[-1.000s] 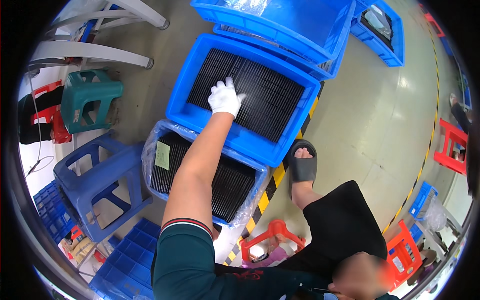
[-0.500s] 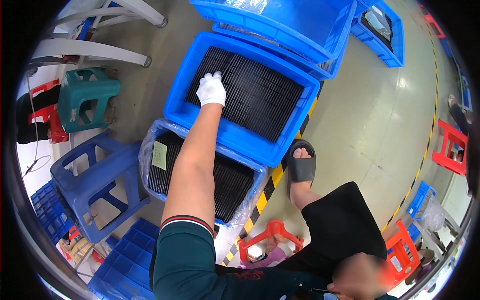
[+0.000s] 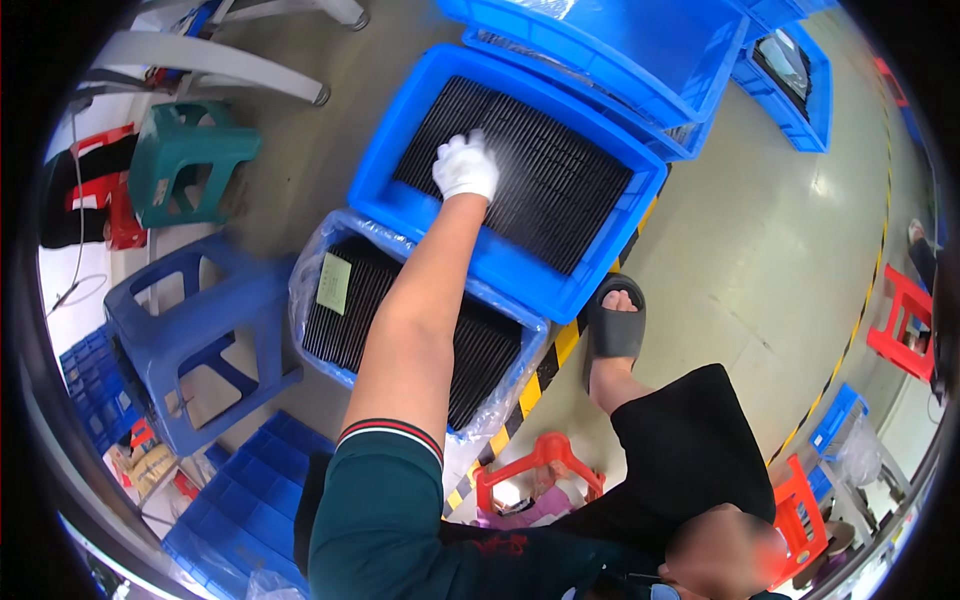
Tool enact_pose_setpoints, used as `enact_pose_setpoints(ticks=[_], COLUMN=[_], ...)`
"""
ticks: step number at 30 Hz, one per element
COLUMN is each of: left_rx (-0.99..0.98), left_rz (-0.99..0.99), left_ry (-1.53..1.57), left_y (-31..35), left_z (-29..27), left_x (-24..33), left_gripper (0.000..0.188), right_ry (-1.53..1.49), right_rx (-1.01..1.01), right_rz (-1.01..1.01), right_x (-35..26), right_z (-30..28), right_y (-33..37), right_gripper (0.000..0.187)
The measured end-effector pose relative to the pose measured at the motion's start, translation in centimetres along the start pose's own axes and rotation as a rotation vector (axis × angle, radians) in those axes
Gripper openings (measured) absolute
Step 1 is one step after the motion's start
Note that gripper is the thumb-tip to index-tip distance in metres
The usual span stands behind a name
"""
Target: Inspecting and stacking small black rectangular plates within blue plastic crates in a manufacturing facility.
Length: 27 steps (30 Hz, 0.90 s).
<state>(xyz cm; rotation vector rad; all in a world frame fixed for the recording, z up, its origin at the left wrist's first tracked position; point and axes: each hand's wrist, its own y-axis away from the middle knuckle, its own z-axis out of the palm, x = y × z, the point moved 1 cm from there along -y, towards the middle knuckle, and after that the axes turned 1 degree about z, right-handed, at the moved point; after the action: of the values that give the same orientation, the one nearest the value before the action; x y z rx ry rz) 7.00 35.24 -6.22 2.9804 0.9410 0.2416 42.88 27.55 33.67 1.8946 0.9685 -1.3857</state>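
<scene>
My left hand (image 3: 466,168), in a white glove, reaches over the blue crate (image 3: 362,190) and is at the left part of the closely packed black strips (image 3: 560,190) inside it. Its fingers look bent and somewhat blurred. Their tips are not clear enough to show whether they pinch a strip. Below my forearm stands a second crate lined with clear plastic (image 3: 318,235). More black strips (image 3: 490,350) fill it, and a pale green slip of paper (image 3: 333,284) lies on them. My right hand is not in view.
Stacked blue crates (image 3: 640,60) stand behind the strips. Blue (image 3: 190,330) and green (image 3: 165,165) stools are at left, a red stool (image 3: 540,465) near the bottom. Black-and-yellow floor tape (image 3: 530,395) runs beside the crates; a sandalled foot (image 3: 617,320) rests by it.
The whole view has shifted, with the crates now farther right. My left hand has moved slightly right over the black strips, and its fingers are more blurred.
</scene>
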Motion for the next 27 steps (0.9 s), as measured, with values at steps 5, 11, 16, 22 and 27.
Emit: enact_pose_setpoints(ticks=[5, 11, 16, 22, 27], left_rx=[0.172, 0.396, 0.294, -0.063, -0.195], left_rz=[0.082, 0.103, -0.096, -0.503, -0.55], left_ry=[0.267, 0.656, 0.455, 0.099, -0.014], left_y=[4.8, 20.8, 31.4, 36.5, 36.7], left_z=[-6.1, -12.8, -11.0, -10.0, -10.9], left_x=[5.0, 6.8, 1.6, -4.9, -7.3], left_gripper=[0.041, 0.039, 0.031, 0.038, 0.056], right_ry=[-0.028, -0.105, -0.086, -0.043, -0.002], right_rx=[-0.091, -0.019, -0.114, -0.178, -0.178], right_rz=[-0.023, 0.014, -0.09, -0.224, -0.24], right_x=[-0.8, -0.7, -2.3, -2.7, -2.8], right_z=[0.2, 2.7, 4.0, 5.6, 6.3], right_y=[0.4, 3.8, 3.9, 3.7, 4.0], right_gripper=[0.021, 0.019, 0.024, 0.026, 0.027])
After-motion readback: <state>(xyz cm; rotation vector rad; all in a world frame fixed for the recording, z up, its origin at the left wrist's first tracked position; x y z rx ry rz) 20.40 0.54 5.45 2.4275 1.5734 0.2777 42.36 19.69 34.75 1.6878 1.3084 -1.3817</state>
